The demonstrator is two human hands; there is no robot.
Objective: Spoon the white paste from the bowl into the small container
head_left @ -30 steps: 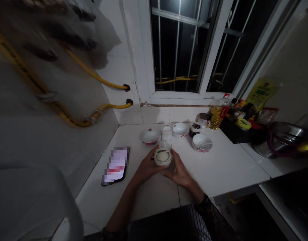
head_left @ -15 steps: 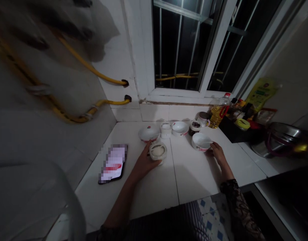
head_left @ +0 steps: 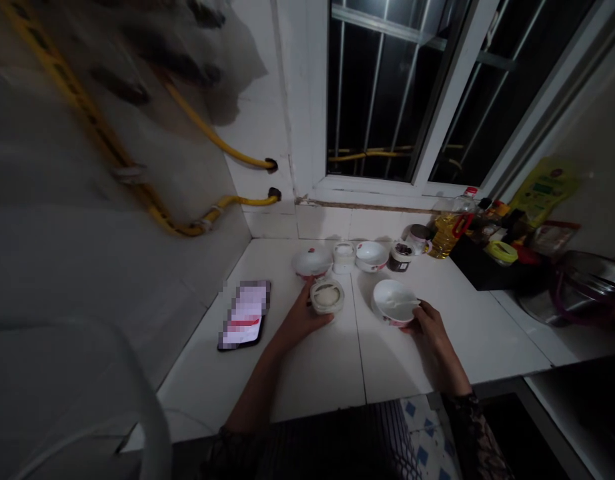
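My left hand point(head_left: 303, 319) is wrapped round a small clear jar point(head_left: 327, 297) with white contents, over the white counter. My right hand point(head_left: 430, 323) grips the right rim of a white bowl point(head_left: 393, 303), its fingers partly under the side; a pale spoon-like piece shows inside the bowl. Behind them stand a wide white bowl point(head_left: 312, 264), a second white jar point(head_left: 344, 258), another white bowl point(head_left: 371, 257) and a jar with dark contents point(head_left: 401, 256).
A lit phone point(head_left: 245, 317) lies at the left on the counter point(head_left: 317, 380). At the back right are a lidded mug point(head_left: 418, 239), an oil bottle point(head_left: 445, 233), a black box point(head_left: 470, 260) of bottles and a metal pot point(head_left: 587, 287).
My right hand has brought the bowl nearer and to the left, away from the dark jar, and now grips its rim. The camera view has shifted slightly left.
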